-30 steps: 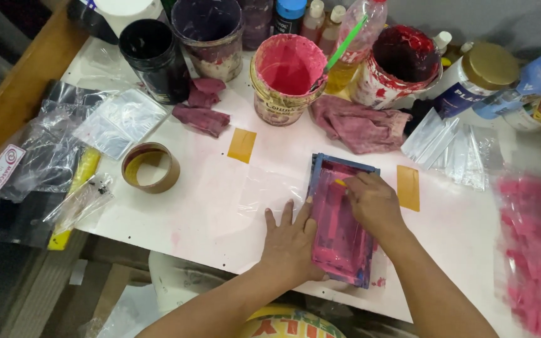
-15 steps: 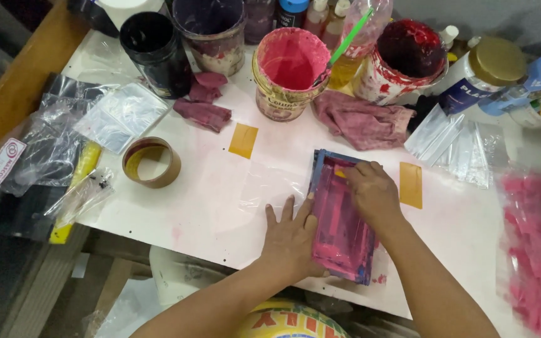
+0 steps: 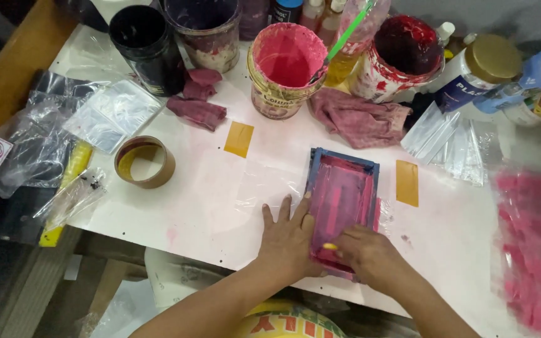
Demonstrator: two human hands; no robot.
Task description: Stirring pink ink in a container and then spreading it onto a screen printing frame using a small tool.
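Squeegee pass on small screen frame [image 3: 340,203]: left hand [image 3: 289,241] flat, fingers spread, pinning its left edge; right hand [image 3: 367,253] clenched on yellow squeegee [image 3: 329,246] (mostly hidden), at near end; next needs steady frame.

Small printing frame [image 3: 340,194] lies flat on the counter [image 3: 208,206], near its front edge, right of centre. My left hand [image 3: 289,241] lies flat on the counter against the frame's left side; my right hand [image 3: 367,253] rests on the frame's near end. One tape patch [image 3: 239,139] sits left of and behind the frame, another tape patch [image 3: 407,183] just right of it. Tape roll [image 3: 144,161] farther left. Behind the frame: a crumpled rag [image 3: 358,119], then a row of paint tubs [image 3: 286,69] along the back. Clear plastic bags [image 3: 452,141] to the right of the rag.
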